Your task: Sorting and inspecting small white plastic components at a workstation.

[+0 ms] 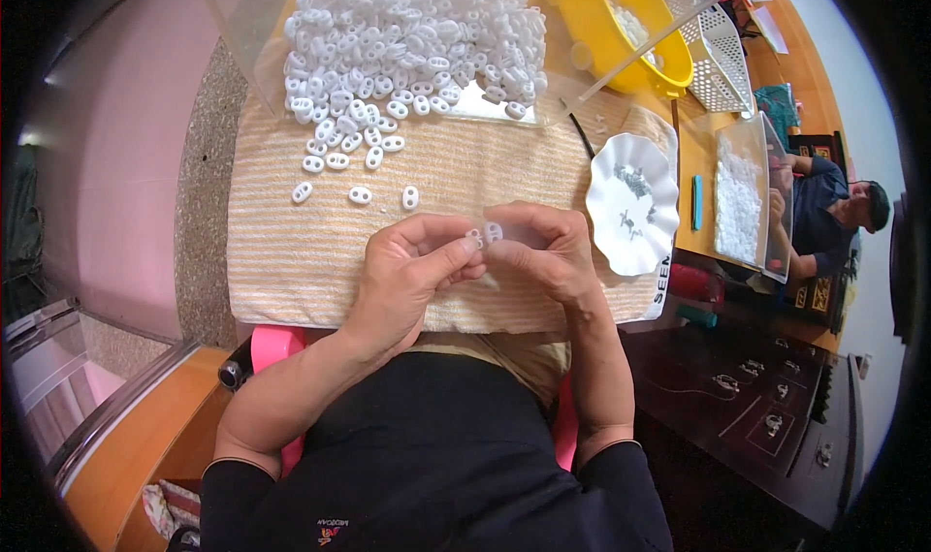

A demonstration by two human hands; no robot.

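Note:
Close to the table's front edge, my two hands meet at the fingertips. My left hand (412, 266) pinches a small white plastic piece (475, 237) between thumb and forefinger. Beside it, my right hand (553, 252) grips a white oval two-hole piece (495, 233), slightly blurred. Just beyond my fingers lie a few loose two-hole pieces (410, 197). A big heap of the same white pieces (417, 38) spills out of a clear plastic bin (485, 111) at the back. To the right of my right hand, a white scalloped dish (621, 247) carries small dark grey bits (630, 182).
A striped towel (291, 252) covers the table. Back right are a yellow basin (582, 9), a white perforated basket (713, 53) and a blue bar-shaped object (696, 203). Another person (824, 203) sits by a clear bin of white pieces (739, 198) at the far right.

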